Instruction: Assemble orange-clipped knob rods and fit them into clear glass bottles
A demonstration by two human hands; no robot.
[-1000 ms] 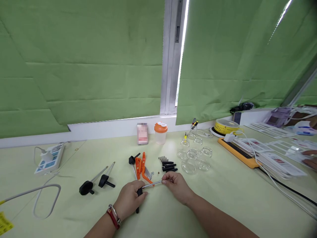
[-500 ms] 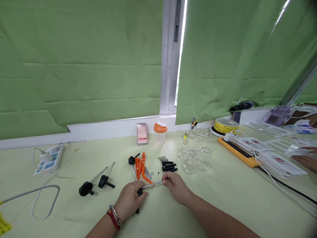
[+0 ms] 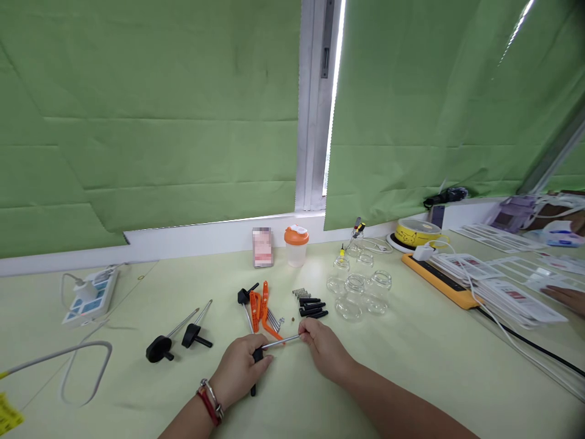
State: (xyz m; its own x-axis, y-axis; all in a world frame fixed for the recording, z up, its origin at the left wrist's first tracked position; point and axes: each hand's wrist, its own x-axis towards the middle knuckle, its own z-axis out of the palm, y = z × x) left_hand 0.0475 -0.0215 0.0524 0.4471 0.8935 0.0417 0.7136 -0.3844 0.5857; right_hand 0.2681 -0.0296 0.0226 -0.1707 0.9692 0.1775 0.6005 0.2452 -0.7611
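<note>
My left hand [image 3: 243, 367] is closed around a black plastic piece [image 3: 258, 355], from which a thin metal rod [image 3: 282, 341] sticks out to the right. The fingertips of my right hand [image 3: 323, 347] pinch the rod's far end. Just beyond my hands lie orange handles [image 3: 264, 308], a black part with a rod [image 3: 244, 296], several black tubes [image 3: 312, 306] and small springs [image 3: 301, 293]. Two more black parts with rods, a round one [image 3: 159, 349] and a smaller one [image 3: 192, 335], rest to the left.
Clear glass jars [image 3: 354, 299] stand right of the tubes. An orange-lidded cup [image 3: 296, 247] and a phone [image 3: 262, 247] are at the back. Power strips lie left [image 3: 94, 296] and right [image 3: 441, 281]. Another person's hand [image 3: 564, 299] rests near papers at far right.
My two hands and the rod have hardly moved. At far right, the other person's hand has shifted slightly, and the clear sheet near it has moved.
</note>
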